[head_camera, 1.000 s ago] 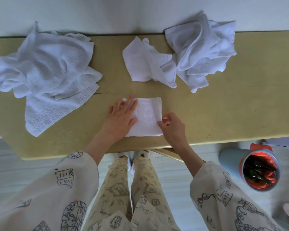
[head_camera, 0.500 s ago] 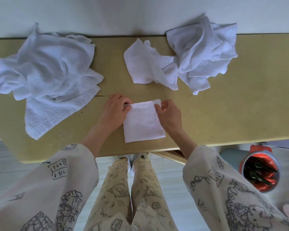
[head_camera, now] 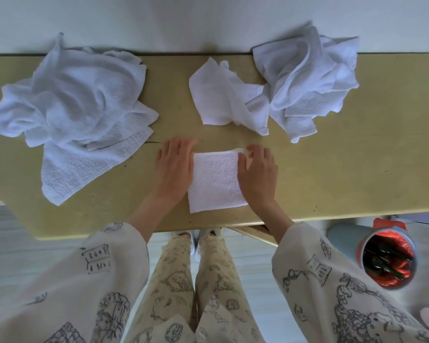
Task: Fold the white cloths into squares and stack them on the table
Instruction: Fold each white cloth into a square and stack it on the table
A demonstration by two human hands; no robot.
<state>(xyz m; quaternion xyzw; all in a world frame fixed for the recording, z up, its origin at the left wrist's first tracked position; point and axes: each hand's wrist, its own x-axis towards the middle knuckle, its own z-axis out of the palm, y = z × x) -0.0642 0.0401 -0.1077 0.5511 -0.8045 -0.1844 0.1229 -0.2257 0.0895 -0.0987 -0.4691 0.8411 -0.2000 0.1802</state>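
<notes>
A small white cloth folded into a square (head_camera: 216, 180) lies flat near the front edge of the yellow table (head_camera: 344, 174). My left hand (head_camera: 175, 164) rests flat along the square's left side, fingers straight and pointing away from me. My right hand (head_camera: 256, 173) lies flat over its right side, with the fingertips near the far right corner. A heap of crumpled white cloths (head_camera: 72, 112) sits at the far left. Another crumpled heap (head_camera: 307, 78) sits at the far right, with one loose cloth (head_camera: 223, 97) spread out beside it.
The table's far edge meets a pale wall (head_camera: 208, 21). Below the front edge at the right stands a bin with a red liner (head_camera: 388, 261) on the floor. My legs and shoes show under the table edge.
Both hands have let go of the cloth's far corners, which they pinched half a second ago, and now lie flat along its left and right sides. The cloth stays folded square.
</notes>
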